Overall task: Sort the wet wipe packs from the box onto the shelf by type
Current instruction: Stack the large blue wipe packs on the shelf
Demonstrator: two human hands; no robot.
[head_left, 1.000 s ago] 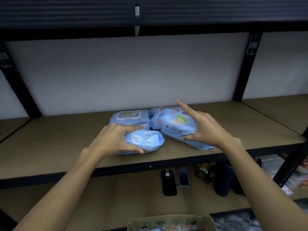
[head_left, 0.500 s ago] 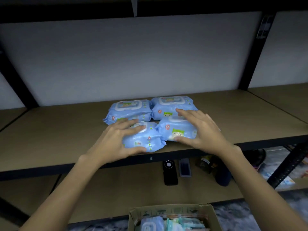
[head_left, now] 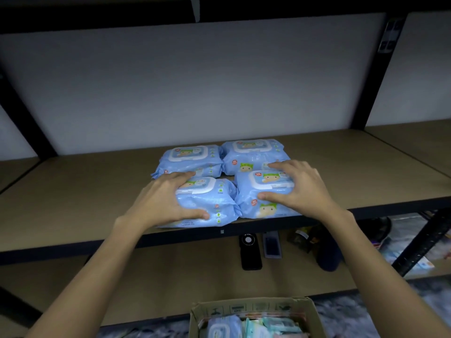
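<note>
**Four blue packs on the shelf, a hand on each front one**

Nearest, at the bottom edge, an open cardboard box [head_left: 253, 313] holds more wipe packs, blue and pale green; symbols are printed along its back wall, too small to read.

Past it, on the lower board, lie a black phone [head_left: 251, 252] and a smaller dark device [head_left: 272, 245], with dark items to their right that I can't identify.

On the shelf [head_left: 73, 191] above, four blue packs sit in a two-by-two block. The left hand [head_left: 161, 203] rests over the front left pack [head_left: 210, 203], fingers spread along its far edge and over the white lid, thumb pressed on the near side. The right hand [head_left: 297, 189] covers the front right pack [head_left: 263, 198] the same way, fingers over the lid, thumb on the front face. Both hands lie fairly flat; neither pack is off the board.

Each pack has a white flip lid, a cartoon face with a green cap and a round red badge. The small print cannot be read.

Behind, touching them, sit the back left pack [head_left: 190, 157] and back right pack [head_left: 253, 152], then the pale wall.
</note>
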